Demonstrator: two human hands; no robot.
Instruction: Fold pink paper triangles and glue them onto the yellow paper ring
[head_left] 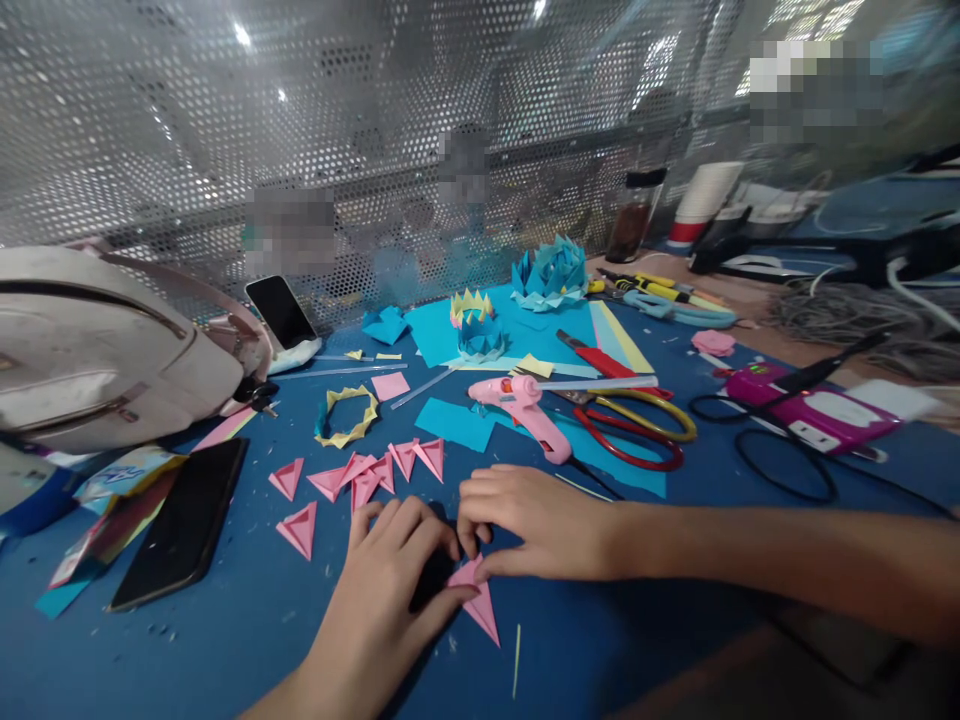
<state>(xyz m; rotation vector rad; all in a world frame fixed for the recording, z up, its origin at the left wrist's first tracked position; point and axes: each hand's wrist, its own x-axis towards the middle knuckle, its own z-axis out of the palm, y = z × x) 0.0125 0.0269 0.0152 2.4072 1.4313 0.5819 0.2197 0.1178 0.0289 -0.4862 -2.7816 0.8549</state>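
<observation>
My left hand point(390, 570) and my right hand point(536, 520) meet over a pink folded paper piece point(480, 600) on the blue table. Fingers of both hands press and pinch its upper part, while its pointed tip sticks out below them. Several finished pink paper triangles point(360, 480) lie just beyond the hands. A pink glue gun point(525, 405) rests a little past my right hand.
A black phone point(184, 525) lies at left beside wrappers, below a white bag point(97, 345). Scissors point(637, 420), a red cutter point(600, 358), blue paper flowers point(551, 272), a yellow paper ring point(346, 415) and a magenta device point(810, 405) with black cables fill the far table.
</observation>
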